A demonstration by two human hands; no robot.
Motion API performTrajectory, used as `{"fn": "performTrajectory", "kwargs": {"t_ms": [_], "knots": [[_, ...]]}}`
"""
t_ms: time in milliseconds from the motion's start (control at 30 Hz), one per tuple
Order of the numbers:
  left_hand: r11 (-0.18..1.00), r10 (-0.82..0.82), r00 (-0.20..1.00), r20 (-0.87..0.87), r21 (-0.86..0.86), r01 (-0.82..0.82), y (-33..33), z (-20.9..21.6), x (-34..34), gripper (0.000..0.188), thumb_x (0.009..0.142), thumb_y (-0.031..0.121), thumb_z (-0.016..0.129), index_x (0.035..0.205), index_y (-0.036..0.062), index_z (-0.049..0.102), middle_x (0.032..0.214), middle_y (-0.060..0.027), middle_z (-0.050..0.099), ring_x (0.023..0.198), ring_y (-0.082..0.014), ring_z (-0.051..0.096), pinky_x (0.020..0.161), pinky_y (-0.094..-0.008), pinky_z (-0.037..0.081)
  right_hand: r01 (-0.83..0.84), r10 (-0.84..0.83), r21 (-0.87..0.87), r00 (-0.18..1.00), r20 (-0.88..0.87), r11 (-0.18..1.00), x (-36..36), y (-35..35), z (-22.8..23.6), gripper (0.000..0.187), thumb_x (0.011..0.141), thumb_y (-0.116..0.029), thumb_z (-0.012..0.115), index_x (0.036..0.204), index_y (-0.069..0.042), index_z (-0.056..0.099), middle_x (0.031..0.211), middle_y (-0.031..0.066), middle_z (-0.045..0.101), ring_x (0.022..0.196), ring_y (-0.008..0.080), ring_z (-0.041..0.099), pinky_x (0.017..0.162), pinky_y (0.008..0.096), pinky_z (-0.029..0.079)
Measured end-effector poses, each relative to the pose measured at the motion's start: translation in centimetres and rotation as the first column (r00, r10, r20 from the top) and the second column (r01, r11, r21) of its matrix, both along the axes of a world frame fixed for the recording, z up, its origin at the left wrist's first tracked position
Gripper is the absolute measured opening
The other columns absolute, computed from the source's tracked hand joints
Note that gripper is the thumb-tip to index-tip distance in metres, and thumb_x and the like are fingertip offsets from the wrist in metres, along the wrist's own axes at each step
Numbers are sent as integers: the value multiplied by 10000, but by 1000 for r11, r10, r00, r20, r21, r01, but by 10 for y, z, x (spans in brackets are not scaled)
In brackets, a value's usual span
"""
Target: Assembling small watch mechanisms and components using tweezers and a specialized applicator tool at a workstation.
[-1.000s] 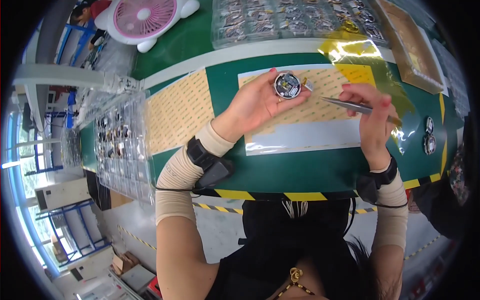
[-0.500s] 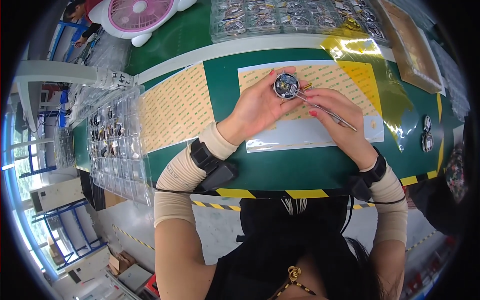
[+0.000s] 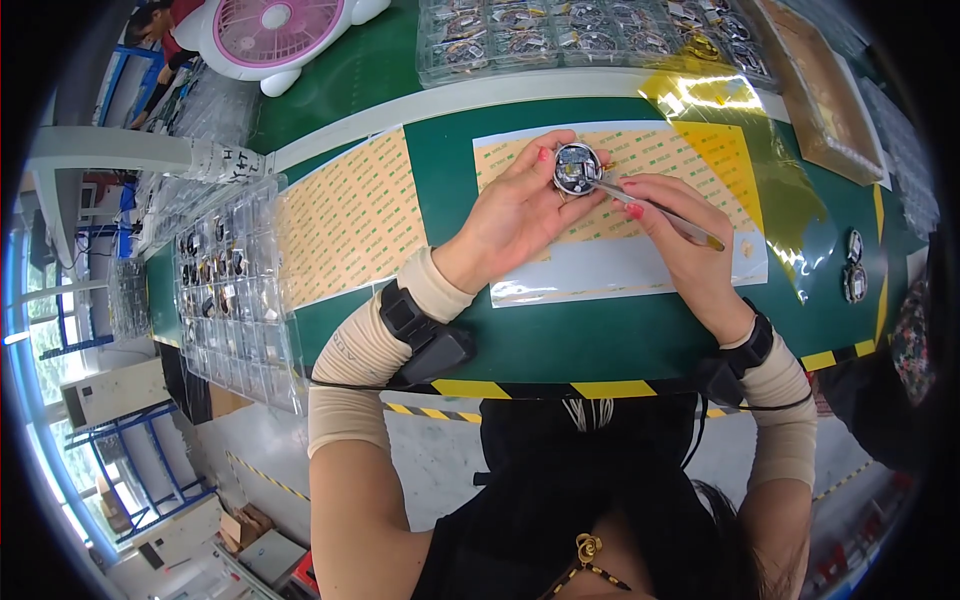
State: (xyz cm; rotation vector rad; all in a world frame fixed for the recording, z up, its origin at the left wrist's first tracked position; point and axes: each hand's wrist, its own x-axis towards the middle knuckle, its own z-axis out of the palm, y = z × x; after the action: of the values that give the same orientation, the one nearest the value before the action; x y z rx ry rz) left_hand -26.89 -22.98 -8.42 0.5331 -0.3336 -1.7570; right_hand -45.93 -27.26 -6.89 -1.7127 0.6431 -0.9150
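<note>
My left hand (image 3: 520, 205) holds a small round electronic module (image 3: 577, 168), its circuit side facing up, between thumb and fingers. In my right hand (image 3: 690, 235) is a pair of metal tweezers (image 3: 665, 212), pinched between thumb and forefinger. The tweezer tips reach the lower right edge of the module; whether they grip any part is too small to tell. Beneath both hands lies a tan adhesive sheet (image 3: 500, 155) with green print, on a white backing (image 3: 540, 287). A sheet of transparent yellow film (image 3: 790, 225) overlaps its right side.
Another tan adhesive sheet (image 3: 355, 220) lies left, beside a clear compartment tray (image 3: 235, 330) of small parts. A larger filled tray (image 3: 490, 50), a pink-and-white fan (image 3: 330, 40) and a cardboard box (image 3: 835, 125) stand along the back. Two round modules (image 3: 854, 268) rest at right.
The module has tilted slightly in my left hand and shifted a little right. My right hand has turned the tweezers, so their back end now sits higher and farther right.
</note>
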Motion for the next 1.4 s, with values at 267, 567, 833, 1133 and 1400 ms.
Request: {"fn": "performTrajectory", "kwargs": {"t_ms": [267,567,833,1133,1400], "knots": [[1000,-7,1000,-29,-15,7,0,2,0,275,960,200,308,1197,64,336,1266,-216,403,1196,-302,403,1045,-426,320,12,-39,258,994,99,966,1,-2,2,193,849,7,524,1018,75,586,1004,145,583,884,205,610,786,280,507],[999,-35,999,-21,-40,34,-1,4,0,284,954,219,330,1190,64,345,1258,-220,406,1196,-307,401,1048,-436,314,-72,-113,620,960,255,781,-2,-14,-2,254,884,-53,495,1090,90,540,1008,175,596,873,224,620,770,293,513],[998,-25,1000,-5,-52,24,0,2,0,390,930,217,408,1265,39,317,1246,-201,420,1189,-290,409,1050,-434,312,-100,-111,615,949,296,782,-1,-9,1,233,874,-48,512,1057,88,560,1005,165,593,877,203,613,775,271,506],[996,-16,999,43,-92,19,0,1,0,512,905,201,461,1331,5,256,1254,-185,419,1197,-278,403,1054,-419,309,51,-51,22,998,-21,998,-2,0,5,202,853,-15,532,1020,86,583,969,150,605,859,204,619,772,272,505],[990,-47,999,2,-130,47,0,4,1,526,898,222,479,1323,-2,264,1268,-193,410,1219,-284,386,1056,-413,306,-51,-55,446,974,221,893,-2,-5,3,231,869,-39,512,1053,93,561,999,185,604,873,239,623,772,296,508]]}}
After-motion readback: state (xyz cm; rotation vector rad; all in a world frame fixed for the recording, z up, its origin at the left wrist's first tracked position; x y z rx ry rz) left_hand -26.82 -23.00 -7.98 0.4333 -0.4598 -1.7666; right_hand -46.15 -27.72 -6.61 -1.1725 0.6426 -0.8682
